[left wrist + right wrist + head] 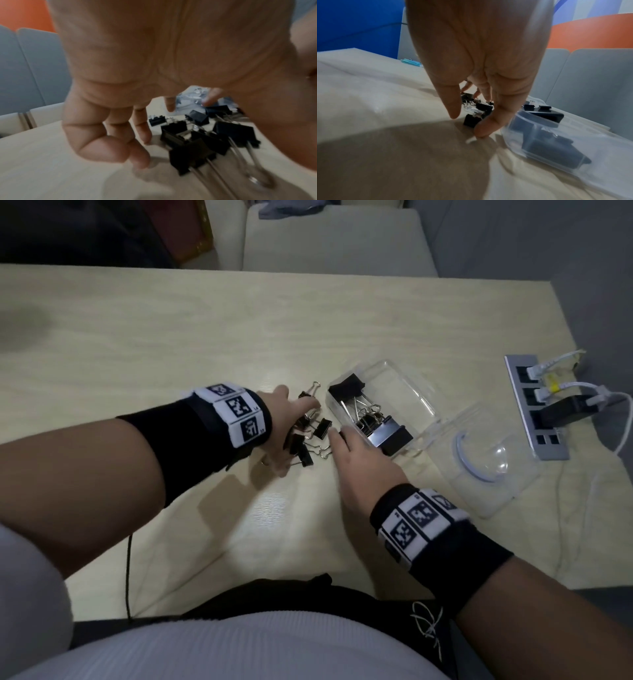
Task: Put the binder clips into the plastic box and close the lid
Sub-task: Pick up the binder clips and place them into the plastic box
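Binder clips: loose pile on the bench, bracketed by both hands, probably to herd them toward the box. Right hand, fingers straight and apart, holds nothing, tips just beside the pile. Left hand above the pile, fingers loosely curled, nothing gripped (blurred, so contact unclear). Beyond, plastic box already holds several clips; lid lies open beside it.

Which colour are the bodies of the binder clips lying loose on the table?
Black, with silvery wire handles on the binder clips; the head view shows it best.
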